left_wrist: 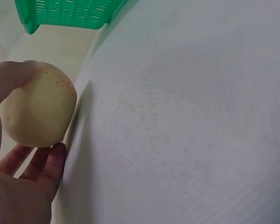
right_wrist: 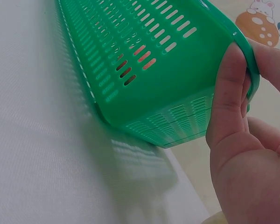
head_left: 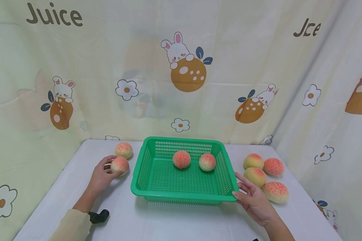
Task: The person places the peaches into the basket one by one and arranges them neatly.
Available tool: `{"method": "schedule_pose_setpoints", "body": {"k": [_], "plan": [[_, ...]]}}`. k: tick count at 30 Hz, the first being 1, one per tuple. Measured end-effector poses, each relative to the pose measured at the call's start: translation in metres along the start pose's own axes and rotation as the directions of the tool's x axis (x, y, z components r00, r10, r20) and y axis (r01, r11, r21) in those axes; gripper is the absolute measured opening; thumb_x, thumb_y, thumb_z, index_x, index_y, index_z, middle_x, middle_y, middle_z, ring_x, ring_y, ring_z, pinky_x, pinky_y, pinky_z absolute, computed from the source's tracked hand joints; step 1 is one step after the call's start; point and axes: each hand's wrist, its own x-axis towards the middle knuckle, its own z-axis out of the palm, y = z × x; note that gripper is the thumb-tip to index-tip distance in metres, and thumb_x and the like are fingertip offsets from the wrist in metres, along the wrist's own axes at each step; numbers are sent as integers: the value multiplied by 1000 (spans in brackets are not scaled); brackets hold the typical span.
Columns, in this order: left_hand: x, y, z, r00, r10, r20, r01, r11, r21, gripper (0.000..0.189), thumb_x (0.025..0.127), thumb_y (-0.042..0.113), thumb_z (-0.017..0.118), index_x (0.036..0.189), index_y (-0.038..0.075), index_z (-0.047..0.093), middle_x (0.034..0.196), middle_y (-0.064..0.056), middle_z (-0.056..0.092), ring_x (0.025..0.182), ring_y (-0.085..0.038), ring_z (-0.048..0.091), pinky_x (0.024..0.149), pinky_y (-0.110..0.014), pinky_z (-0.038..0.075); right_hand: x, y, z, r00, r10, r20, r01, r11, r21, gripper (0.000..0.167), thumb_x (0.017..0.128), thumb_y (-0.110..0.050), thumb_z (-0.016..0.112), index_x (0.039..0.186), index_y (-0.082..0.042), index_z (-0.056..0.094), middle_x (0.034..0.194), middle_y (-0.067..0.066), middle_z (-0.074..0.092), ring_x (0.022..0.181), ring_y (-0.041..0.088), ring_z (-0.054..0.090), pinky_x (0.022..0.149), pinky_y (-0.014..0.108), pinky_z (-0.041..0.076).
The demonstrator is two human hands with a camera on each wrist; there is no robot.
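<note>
Key relation, as judged: the round, matte pink-and-cream peach (head_left: 119, 165) is held just L of the rectangular green plastic mesh basket (head_left: 184, 197), w/ a narrow strip of white table (head_left: 169, 224) left btwn them, so the basket's L wall is faced by it directly. Basket's long axis is laid L-R across the table; no clear long axis can be made out on the peach, approx. a ball. Of the two hands, the L hand (head_left: 104, 172) is by far the nearer to it: it's clamped there, thumb set on one side, fingers curled under the other, palm turned in twd the basket, forearm angled up from the near L. Whether the table is touched by the peach can't be told for sure. A second pink-speckled round peach (head_left: 123, 150) is seen just behind, on the far side. At the opp. end, the basket's near R corner is pinched by the R hand (head_left: 256, 204), rim caught btwn thumb and fingers, forearm brought in from the near R. Inside the basket, two pink-topped round peaches (head_left: 181, 159) are set side by side, a bit apart, twd the far R part.
</note>
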Motion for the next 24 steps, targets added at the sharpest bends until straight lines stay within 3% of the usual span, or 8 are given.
{"method": "schedule_pose_setpoints", "body": {"k": [15,24], "plan": [[-8,8,-1,1000,15,2,-15,1000,-2,73,90,22,80,151,14,41,145,-19,47,132,-41,53,106,-53,52,0,0,1,1000,6,0,-6,1000,-2,81,100,6,56,165,-11,12,112,-5,60,99,5,67,89,24,60],[-14,20,-5,997,83,-6,-82,996,23,74,88,27,82,150,14,43,142,-17,51,125,-37,55,94,-38,58,-1,-2,1,999,-18,31,18,1000,12,79,100,7,55,165,-12,14,113,-4,60,100,6,67,90,24,60]]}}
